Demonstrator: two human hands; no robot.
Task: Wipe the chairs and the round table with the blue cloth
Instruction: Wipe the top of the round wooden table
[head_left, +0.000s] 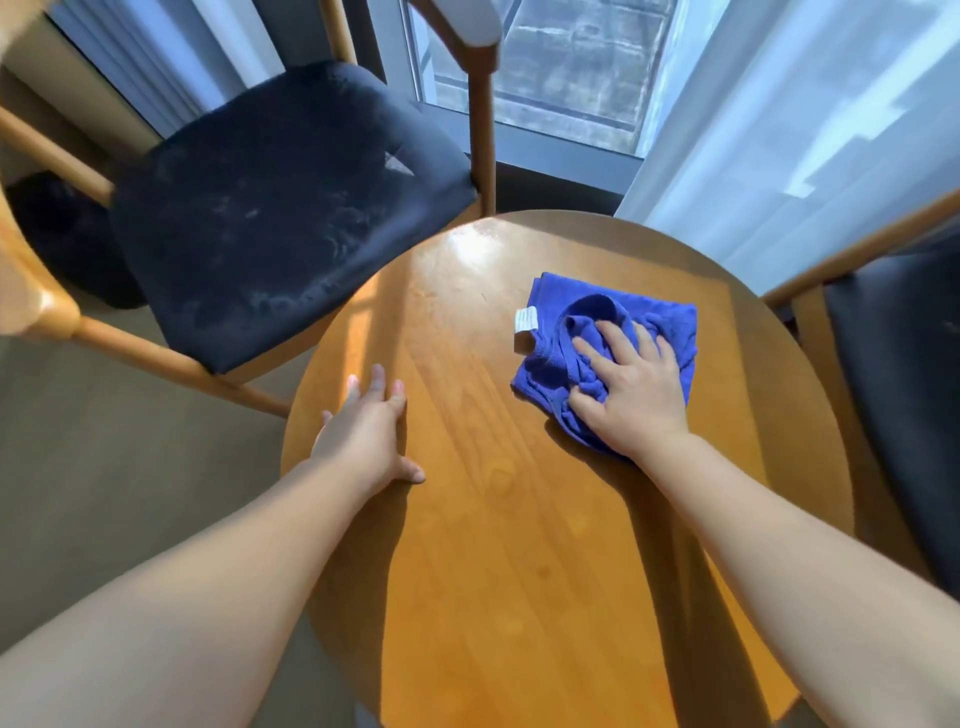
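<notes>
The round wooden table (498, 519) fills the middle of the view. On its far right part lies the blue cloth (566, 306), bunched, with a white label on its left edge. My right hand (631, 387) presses down on the cloth, fingers gathered into its folds. My left hand (366, 434) rests flat on the table's left edge, fingers apart, holding nothing. A wooden chair with a dark seat (280, 208) stands to the left of the table. A second chair with a dark seat (893, 374) stands at the right edge.
Behind the table is a window (561, 67) with white curtains (810, 114) on the right and more curtain at the far left. Another wooden chair frame (36, 306) juts in at the left. Grey floor (104, 452) lies below the left chair.
</notes>
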